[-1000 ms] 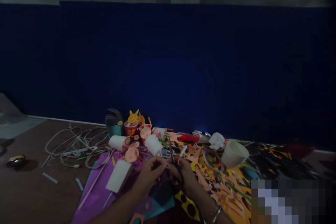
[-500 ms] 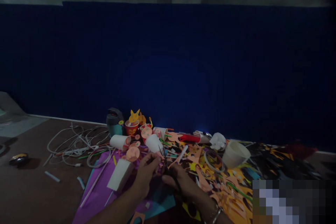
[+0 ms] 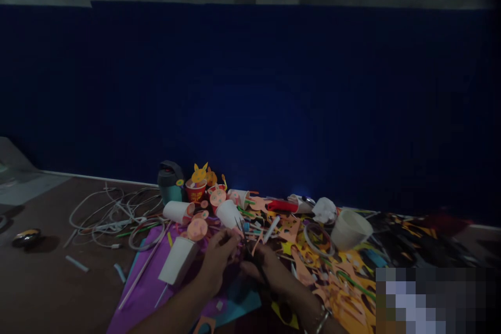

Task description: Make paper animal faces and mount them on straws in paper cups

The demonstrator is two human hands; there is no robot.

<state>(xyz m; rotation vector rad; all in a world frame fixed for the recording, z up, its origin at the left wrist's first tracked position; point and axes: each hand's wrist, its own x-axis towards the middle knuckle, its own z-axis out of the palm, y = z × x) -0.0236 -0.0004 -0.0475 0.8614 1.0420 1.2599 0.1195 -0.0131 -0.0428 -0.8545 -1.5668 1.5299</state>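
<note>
My right hand (image 3: 266, 266) is closed around a pair of dark scissors (image 3: 244, 234), whose blades point up and away from me. The blades stand slightly apart, close to the fingertips of my left hand (image 3: 219, 250). Between my left thumb and fingers is pinched a small pinkish piece of paper (image 3: 236, 231), partly hidden. A white paper cup (image 3: 228, 214) lies tilted just beyond my hands. Left of my left hand, another white paper cup (image 3: 178, 260) rests on a purple sheet (image 3: 135, 292), near an orange paper disc (image 3: 197, 229).
Cut orange and yellow paper scraps (image 3: 344, 292) spread to the right, around a roll of tape (image 3: 319, 240) and a cream tub (image 3: 351, 230). Tangled white cables (image 3: 113, 216) lie left. Behind stand a teal bottle (image 3: 170, 185), a red cup (image 3: 196, 190) and a blue panel (image 3: 250, 99).
The scissor blades have shifted slightly left toward my left fingertips, and my right hand has moved a little with them. My left hand stays almost still.
</note>
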